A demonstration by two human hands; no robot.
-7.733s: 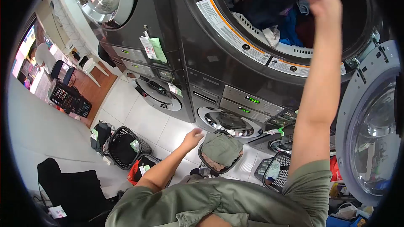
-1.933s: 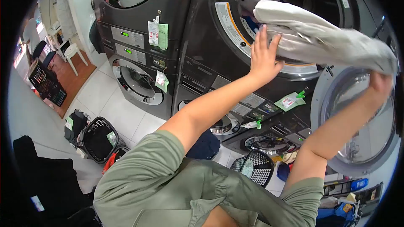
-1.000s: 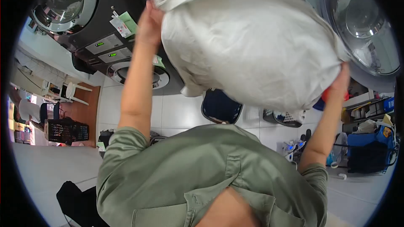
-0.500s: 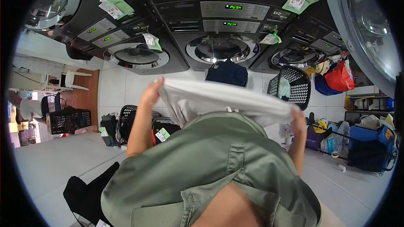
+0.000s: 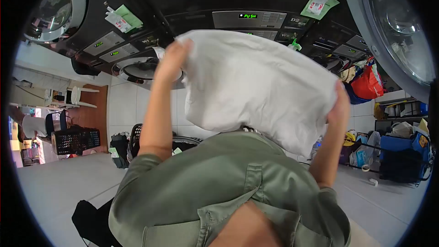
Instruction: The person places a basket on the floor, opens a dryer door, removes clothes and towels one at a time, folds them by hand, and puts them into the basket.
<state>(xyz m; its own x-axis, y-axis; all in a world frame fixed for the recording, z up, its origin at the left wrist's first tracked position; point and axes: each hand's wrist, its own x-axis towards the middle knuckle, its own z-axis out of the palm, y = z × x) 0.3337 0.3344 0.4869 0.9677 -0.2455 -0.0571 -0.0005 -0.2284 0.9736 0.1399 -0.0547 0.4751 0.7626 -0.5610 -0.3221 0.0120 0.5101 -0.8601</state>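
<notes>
A white cloth (image 5: 260,82), light and slightly creased, is stretched out in the air in front of my chest. My left hand (image 5: 174,58) is closed on its upper left corner, and my right hand (image 5: 339,105) grips its right edge lower down. The lower edge hangs loose near my green shirt (image 5: 215,169). From the cloth's folds I cannot make out what kind of item it is. It hides the floor ahead and most of the middle washer's front.
Dark stacked laundry machines with lit panels (image 5: 249,17) line the far side. A round machine door (image 5: 398,27) stands open at upper right. Red bag (image 5: 369,82) and blue bags (image 5: 398,148) are on the right; a black basket (image 5: 77,141) is at left.
Both hands have risen, lifting the white cloth from waist height and spreading it taller. It now covers the dark folded clothes and the black basket seen before.
</notes>
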